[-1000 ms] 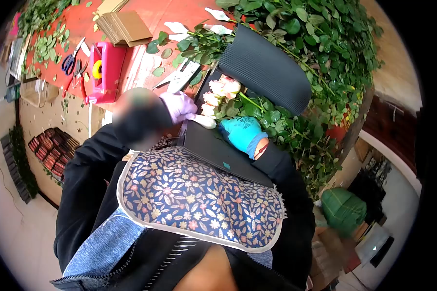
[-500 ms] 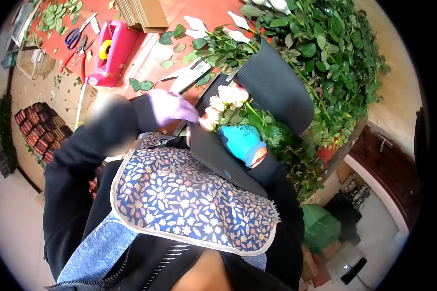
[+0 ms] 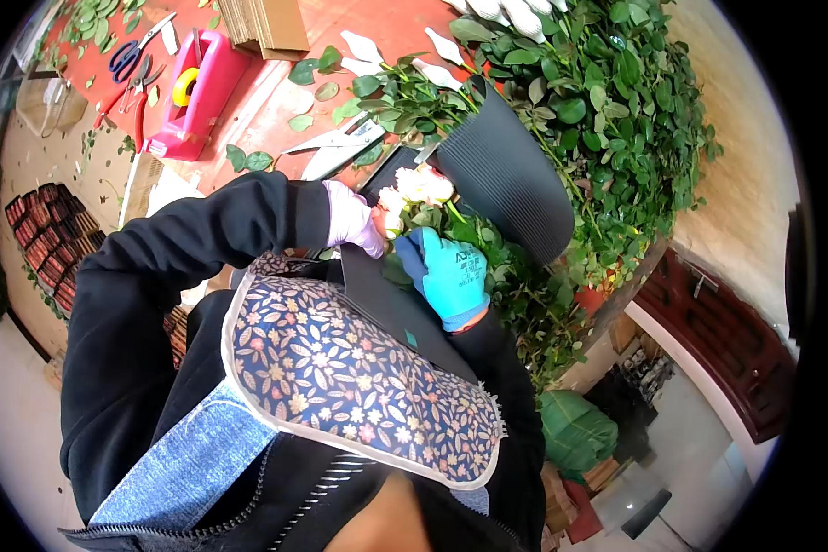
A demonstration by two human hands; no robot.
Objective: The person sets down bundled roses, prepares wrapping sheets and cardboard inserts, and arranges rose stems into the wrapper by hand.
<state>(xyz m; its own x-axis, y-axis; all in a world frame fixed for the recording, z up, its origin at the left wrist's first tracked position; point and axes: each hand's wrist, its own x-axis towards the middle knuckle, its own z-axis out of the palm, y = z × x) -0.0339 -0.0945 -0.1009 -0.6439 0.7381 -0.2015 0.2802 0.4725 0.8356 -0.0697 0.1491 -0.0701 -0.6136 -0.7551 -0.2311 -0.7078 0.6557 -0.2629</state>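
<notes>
Pale pink roses (image 3: 423,186) with green leaves lie in a black ribbed sheet that curves up on both sides, its raised far flap (image 3: 506,170) standing beyond the blooms. My left hand (image 3: 355,219), in a lavender glove, is closed at the lowest rose (image 3: 388,221), its fingers against the petals. Close by on the right, my right hand (image 3: 449,276) wears a turquoise and dark blue glove. Its fingers are curled by the leaves under the blooms; what they grip is hidden. The near flap (image 3: 391,308) of the sheet lies over my floral apron.
Large scissors (image 3: 340,147), a pink tape dispenser (image 3: 198,97), red-handled pliers (image 3: 138,97) and blue-handled scissors (image 3: 133,55) lie on the red table (image 3: 271,101). Cardboard (image 3: 267,28) sits behind. White-sleeved buds (image 3: 446,46) and a thick heap of leafy stems (image 3: 607,120) fill the right.
My left hand has come down to the lowest rose, and its sleeve is now extended across. My right hand has shifted its fingers up toward the blooms. The whole view has swung slightly.
</notes>
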